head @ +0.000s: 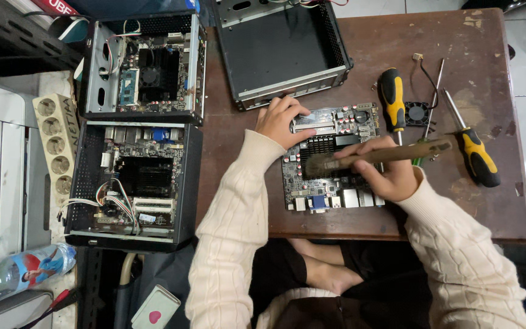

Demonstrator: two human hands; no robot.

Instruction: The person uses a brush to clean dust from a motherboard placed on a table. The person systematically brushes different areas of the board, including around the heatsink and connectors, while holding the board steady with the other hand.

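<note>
I see right hand (391, 173) gripping wooden-handled brush (366, 157), bristles on circuit board (330, 158) mid-table; left hand (281, 122) pressed on board's top-left edge, fingers curled, holding nothing

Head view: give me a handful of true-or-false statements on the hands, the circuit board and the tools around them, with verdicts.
1. The right hand holds a brush over the circuit board. True.
2. The left hand grips a screwdriver. False: it rests on the board's upper left corner.
3. Two yellow-and-black screwdrivers lie on the wooden table. True.
4. The black case above the board holds a board of its own. False: it is empty.
5. A small fan lies on the table. True.
</note>
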